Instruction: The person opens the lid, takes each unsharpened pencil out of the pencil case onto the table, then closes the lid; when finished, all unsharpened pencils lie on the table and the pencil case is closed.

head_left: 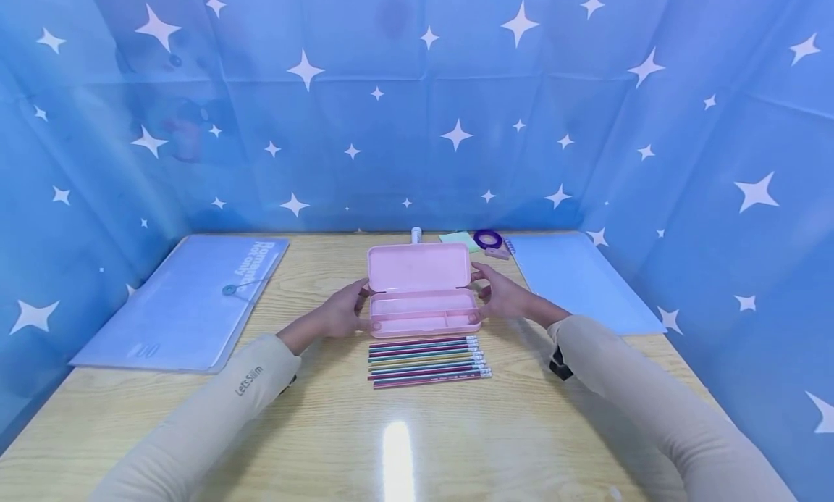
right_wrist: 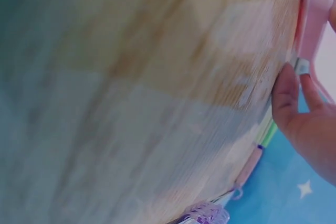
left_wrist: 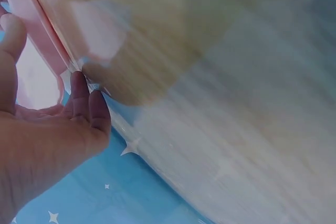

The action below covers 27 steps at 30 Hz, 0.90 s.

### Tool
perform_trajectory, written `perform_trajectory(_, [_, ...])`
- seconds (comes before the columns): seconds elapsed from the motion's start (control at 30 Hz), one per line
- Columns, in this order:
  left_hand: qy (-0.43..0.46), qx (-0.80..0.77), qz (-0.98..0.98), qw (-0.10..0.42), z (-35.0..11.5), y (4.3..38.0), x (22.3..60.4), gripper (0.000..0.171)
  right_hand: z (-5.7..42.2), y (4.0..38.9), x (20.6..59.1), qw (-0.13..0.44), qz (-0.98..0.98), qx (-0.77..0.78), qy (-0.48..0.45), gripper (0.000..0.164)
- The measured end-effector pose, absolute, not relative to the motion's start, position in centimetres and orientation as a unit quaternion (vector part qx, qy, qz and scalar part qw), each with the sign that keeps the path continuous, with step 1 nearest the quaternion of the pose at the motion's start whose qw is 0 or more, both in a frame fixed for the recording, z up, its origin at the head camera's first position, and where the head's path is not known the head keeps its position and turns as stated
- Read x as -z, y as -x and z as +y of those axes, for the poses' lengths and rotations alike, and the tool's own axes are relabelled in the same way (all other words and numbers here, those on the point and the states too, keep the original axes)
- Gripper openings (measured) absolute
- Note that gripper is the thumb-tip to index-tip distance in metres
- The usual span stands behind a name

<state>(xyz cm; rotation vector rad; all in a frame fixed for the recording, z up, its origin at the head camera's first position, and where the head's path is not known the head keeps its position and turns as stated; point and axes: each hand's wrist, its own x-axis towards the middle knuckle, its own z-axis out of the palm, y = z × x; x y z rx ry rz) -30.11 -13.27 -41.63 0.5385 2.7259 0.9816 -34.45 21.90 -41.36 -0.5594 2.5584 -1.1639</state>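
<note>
A pink pencil case (head_left: pixel 419 268) lies on the wooden table with its lid raised toward the back and its divided tray bare. My left hand (head_left: pixel 340 311) holds its left end, thumb at the front corner and fingers farther back. At the opposite end, my right hand (head_left: pixel 505 295) grips it in much the same way. Seen from the left wrist, fingertips (left_wrist: pixel 79 85) reach low beside the case's pink wall (left_wrist: pixel 39 24). In the right wrist view, fingers (right_wrist: pixel 285 90) rest close to the tabletop beside the case. A row of several pencils (head_left: pixel 426 361) lies just in front, eraser ends rightward.
A translucent document folder (head_left: pixel 189 306) lies on the left and a pale blue notebook (head_left: pixel 580 281) on the right. Behind the case are a white-capped item (head_left: pixel 416 235), green paper (head_left: pixel 460 240), a purple ring (head_left: pixel 488 239) and a small pink block (head_left: pixel 497 253). Starry curtains enclose the table.
</note>
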Motion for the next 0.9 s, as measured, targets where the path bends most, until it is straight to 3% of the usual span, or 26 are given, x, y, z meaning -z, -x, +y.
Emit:
perform_trajectory(0.1, [-0.178,-0.348,0.915,0.101,-13.2,30.2,41.7,0.104,21.9,34.4,41.5,0.127,0.882,0.407,0.202,0.121])
perform_trajectory(0.2, [-0.178,-0.365,0.908,0.106,-13.2,30.2,41.8,0.107,22.0,34.3,41.5,0.116,0.88,0.406,0.217,0.112])
perform_trajectory(0.33, [-0.205,-0.354,0.908,0.093,-13.5,30.3,41.8,0.089,22.3,34.3,41.4,0.137,0.878,0.372,0.269,0.085])
perform_trajectory(0.4, [-0.218,-0.341,0.91,0.086,-13.6,30.2,41.8,0.077,22.5,34.4,41.1,0.166,0.878,0.33,0.305,0.081])
perform_trajectory(0.53, [-0.226,-0.315,0.918,0.085,-13.8,30.1,41.5,0.068,22.9,34.6,40.2,0.223,0.875,0.245,0.353,0.096])
perform_trajectory(0.63, [-0.229,-0.296,0.922,0.1,-14.0,30.2,41.2,0.08,22.8,34.6,39.6,0.244,0.879,0.214,0.35,0.105])
perform_trajectory(0.77, [-0.242,-0.266,0.925,0.125,-14.3,30.3,40.8,0.095,22.3,34.5,39.5,0.237,0.891,0.197,0.333,0.105])
perform_trajectory(0.9, [-0.24,-0.25,0.929,0.131,-14.1,30.5,40.5,0.085,21.8,34.3,39.7,0.226,0.898,0.208,0.314,0.104])
